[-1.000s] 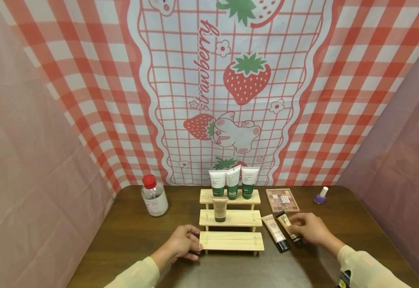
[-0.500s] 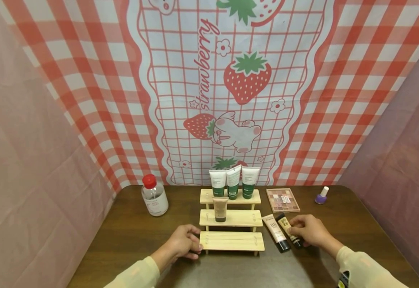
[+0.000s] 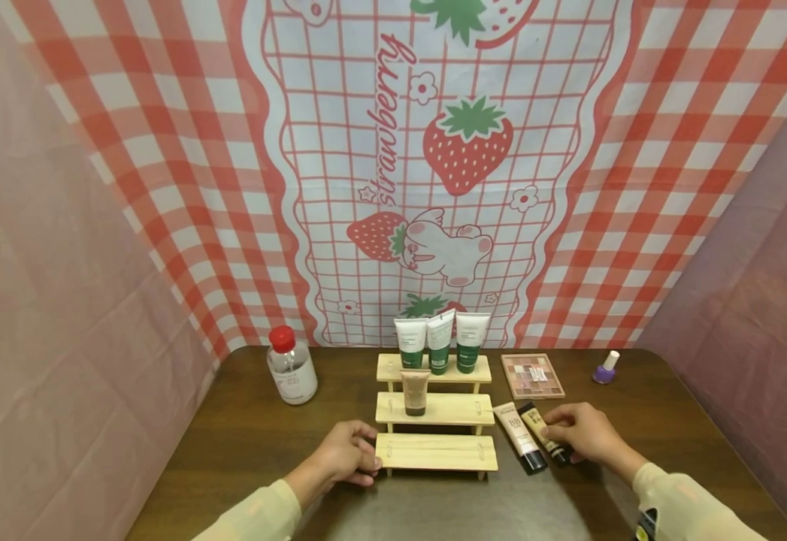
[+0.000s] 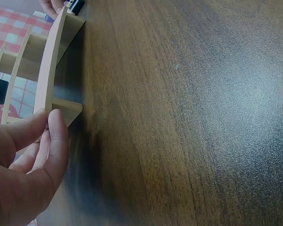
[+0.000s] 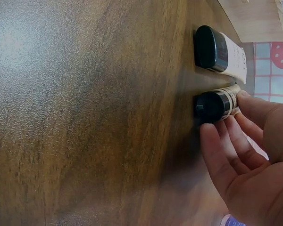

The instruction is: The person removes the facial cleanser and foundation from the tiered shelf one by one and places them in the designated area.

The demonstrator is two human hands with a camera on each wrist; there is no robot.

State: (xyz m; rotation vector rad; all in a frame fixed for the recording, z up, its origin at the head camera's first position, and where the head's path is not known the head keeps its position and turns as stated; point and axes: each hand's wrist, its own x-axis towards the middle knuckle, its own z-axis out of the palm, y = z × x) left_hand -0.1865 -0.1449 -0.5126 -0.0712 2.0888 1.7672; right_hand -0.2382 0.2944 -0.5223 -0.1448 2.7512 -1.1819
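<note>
In the head view, my left hand [image 3: 347, 454] is at the left end of the lowest step of a three-tier wooden display rack [image 3: 437, 453]. The left wrist view shows the thumb and index finger pinching that step's end. On the right, my right hand [image 3: 585, 432] grips a gold tube with a black cap [image 3: 543, 433], which lies on the table. Its thumb is on one side and fingers on the other in the right wrist view. A pinkish BB cream tube [image 3: 518, 436] lies just left of it. One small beige tube [image 3: 416, 391] stands on the middle step.
White-and-green tubes [image 3: 439, 344] stand on the top step. An eyeshadow palette [image 3: 532, 376] lies behind the loose tubes, with a purple nail polish bottle [image 3: 606, 368] farther right. To the rack's left stands a clear bottle with a red cap [image 3: 292, 368].
The gold tube has shifted slightly toward the front with my right hand on it. My left hand has stayed at the rack's end.
</note>
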